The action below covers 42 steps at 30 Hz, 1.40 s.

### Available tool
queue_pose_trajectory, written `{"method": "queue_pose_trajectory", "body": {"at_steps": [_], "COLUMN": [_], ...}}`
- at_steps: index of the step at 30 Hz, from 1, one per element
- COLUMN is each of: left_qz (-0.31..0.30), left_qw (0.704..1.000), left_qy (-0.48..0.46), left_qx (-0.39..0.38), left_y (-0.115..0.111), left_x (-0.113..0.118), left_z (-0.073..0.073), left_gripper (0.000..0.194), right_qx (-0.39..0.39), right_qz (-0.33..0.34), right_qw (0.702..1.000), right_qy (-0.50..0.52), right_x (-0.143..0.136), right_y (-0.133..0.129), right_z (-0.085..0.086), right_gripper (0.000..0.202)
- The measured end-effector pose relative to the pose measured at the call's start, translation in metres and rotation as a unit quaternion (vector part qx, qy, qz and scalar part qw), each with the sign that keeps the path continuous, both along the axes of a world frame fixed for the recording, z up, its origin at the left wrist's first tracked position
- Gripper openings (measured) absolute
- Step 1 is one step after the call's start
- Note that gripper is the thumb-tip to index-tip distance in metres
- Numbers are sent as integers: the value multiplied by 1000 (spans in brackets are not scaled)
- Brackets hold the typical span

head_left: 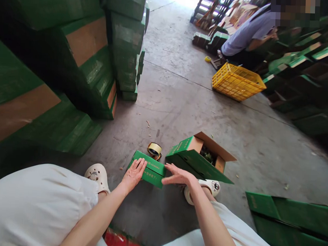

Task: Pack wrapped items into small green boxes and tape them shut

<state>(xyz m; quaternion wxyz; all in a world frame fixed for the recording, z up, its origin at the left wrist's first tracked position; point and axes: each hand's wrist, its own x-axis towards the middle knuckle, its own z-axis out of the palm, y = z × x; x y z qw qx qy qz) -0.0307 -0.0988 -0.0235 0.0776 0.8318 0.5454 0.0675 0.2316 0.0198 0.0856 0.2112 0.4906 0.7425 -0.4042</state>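
Observation:
A green carton (154, 170) with its top flaps closed lies on the floor between the person's feet. My left hand (134, 173) rests flat on its left part, fingers together and stretched out. At the right end of the carton is my right hand (177, 174), thumb and fingers spread, holding nothing. Just behind the carton stands a tape dispenser with a roll of tape (154, 149). To the right, an open green carton (185, 161) has raised flaps and dark contents that I cannot make out.
Stacked green cartons (126, 46) rise at the left. A yellow crate (238, 82) stands near a seated person (249, 31) at the upper right. Flat green cartons (292, 220) lie at the lower right. A red object (123, 241) is at the bottom edge.

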Motion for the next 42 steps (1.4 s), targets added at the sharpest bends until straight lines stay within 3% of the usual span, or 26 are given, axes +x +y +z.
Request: {"method": "queue_pose_trajectory", "body": {"at_steps": [2,4,5,8,10,14,17,21,25,32,38,42], "left_qz": [-1,-7,-10,-21,-26,-3,46,65,103,59,44,62], "left_qw": [1000,1000,1000,999,999,997,990,987,986,992,994,991], "left_qy": [-3,-8,-11,-15,-10,27,51,50,51,66,54,39], "left_qx": [5,12,17,31,40,78,123,141,124,91,86,109], "left_y": [0,2,3,7,7,-3,-21,-35,-27,-10,-3,-15], "left_x": [0,-1,-3,-7,-7,1,12,18,13,5,-1,4], "left_z": [-1,-3,-4,-5,-7,-11,-14,-14,-16,-22,-11,-6], "left_gripper": [81,83,82,78,76,74,76,81,84,60,54,62], "right_qx": [62,107,109,131,213,295,316,342,362,332,321,316], "right_qz": [-29,-32,-23,-1,37,77,89,97,110,112,99,95], "right_qw": [997,993,993,990,975,952,944,935,925,936,941,943], "right_qy": [-33,-34,-30,-49,-57,-15,1,3,7,26,33,34], "right_x": [-19,-48,-63,-100,-109,-97,-87,-84,-83,-81,-82,-80], "right_y": [16,12,4,-33,-54,-63,-57,-59,-65,-61,-61,-64], "right_z": [16,16,10,-23,-44,-66,-71,-76,-77,-67,-64,-65], "right_gripper": [69,69,80,144,152,140,136,134,127,106,105,108]}}
